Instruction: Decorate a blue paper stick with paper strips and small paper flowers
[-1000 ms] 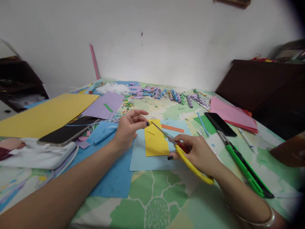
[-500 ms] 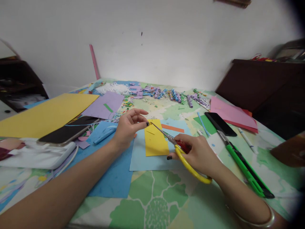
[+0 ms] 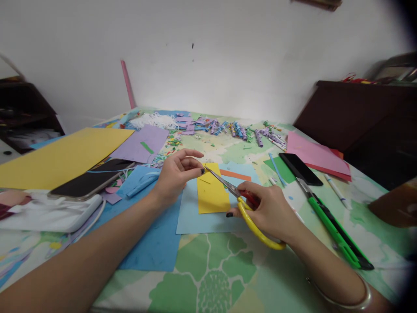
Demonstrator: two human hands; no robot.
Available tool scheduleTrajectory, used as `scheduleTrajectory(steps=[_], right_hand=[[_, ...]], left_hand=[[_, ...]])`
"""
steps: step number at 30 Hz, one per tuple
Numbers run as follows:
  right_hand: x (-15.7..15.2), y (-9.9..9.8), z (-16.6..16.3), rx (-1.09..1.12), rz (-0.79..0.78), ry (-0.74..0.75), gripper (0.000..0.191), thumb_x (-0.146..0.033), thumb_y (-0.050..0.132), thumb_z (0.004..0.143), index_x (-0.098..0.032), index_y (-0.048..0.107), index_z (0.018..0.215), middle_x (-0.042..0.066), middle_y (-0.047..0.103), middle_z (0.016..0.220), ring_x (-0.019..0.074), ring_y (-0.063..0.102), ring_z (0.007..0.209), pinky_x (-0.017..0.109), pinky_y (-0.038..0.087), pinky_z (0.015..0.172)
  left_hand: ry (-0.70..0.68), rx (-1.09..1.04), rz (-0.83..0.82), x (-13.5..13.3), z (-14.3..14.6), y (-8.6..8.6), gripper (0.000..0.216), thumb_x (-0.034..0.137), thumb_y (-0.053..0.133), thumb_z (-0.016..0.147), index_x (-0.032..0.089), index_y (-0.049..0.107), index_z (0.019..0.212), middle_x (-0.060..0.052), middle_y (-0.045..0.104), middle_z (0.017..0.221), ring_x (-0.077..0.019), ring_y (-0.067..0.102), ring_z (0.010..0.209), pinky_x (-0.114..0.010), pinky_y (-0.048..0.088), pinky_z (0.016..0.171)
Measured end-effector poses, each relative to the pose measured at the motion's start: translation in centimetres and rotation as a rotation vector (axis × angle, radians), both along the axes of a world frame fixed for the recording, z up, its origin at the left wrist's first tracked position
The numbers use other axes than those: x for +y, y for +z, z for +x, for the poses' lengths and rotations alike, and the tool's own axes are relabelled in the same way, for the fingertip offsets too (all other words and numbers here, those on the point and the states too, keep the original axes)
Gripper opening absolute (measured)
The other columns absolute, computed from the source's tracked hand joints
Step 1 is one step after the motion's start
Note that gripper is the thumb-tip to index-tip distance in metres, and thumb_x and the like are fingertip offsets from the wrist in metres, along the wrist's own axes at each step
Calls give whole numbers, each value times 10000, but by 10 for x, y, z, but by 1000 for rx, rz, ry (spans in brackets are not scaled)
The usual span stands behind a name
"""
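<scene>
My right hand (image 3: 272,211) grips scissors (image 3: 256,228) with yellow and red handles. Their blades point left, and the tips come close to the fingertips of my left hand (image 3: 177,174). Between thumb and finger, my left hand pinches a tiny piece of yellow paper, mostly hidden by the fingers. Below the blades lies a yellow paper rectangle (image 3: 213,200) on a light blue sheet (image 3: 189,219). An orange paper strip (image 3: 236,175) rests to the right of the rectangle. Under my left forearm is a darker blue sheet (image 3: 153,248).
A green box cutter (image 3: 335,230) with its blade out and a black phone (image 3: 301,168) lie at right. Pink sheets (image 3: 316,152) are beyond them. At left are another phone (image 3: 91,178) and a large yellow sheet (image 3: 68,152). Rolled paper pieces (image 3: 239,130) line the back.
The scissors and my right hand have shifted very slightly left, and the blades look a little closer together. My left hand keeps its pinch almost unmoved.
</scene>
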State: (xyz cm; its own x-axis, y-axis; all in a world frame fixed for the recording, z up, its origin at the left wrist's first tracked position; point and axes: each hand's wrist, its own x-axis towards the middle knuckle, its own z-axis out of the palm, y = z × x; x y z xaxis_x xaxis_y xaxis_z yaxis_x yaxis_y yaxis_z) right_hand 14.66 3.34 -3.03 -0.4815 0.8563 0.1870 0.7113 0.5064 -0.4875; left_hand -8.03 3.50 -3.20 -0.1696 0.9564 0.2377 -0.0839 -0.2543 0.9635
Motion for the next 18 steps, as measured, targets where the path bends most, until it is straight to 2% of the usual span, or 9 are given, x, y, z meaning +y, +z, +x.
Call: scheduleTrajectory(steps=[18], right_hand=[[-1,0,-1,1,48,3,296,-459,737,682,-216,645,824,-67,483,510,90,384,472,230,264,491]], left_hand=[[-41,11,23,1,1,-1,327,89,720,604,138,638,916,18,651,661,-101,594,647,-210,460,630]])
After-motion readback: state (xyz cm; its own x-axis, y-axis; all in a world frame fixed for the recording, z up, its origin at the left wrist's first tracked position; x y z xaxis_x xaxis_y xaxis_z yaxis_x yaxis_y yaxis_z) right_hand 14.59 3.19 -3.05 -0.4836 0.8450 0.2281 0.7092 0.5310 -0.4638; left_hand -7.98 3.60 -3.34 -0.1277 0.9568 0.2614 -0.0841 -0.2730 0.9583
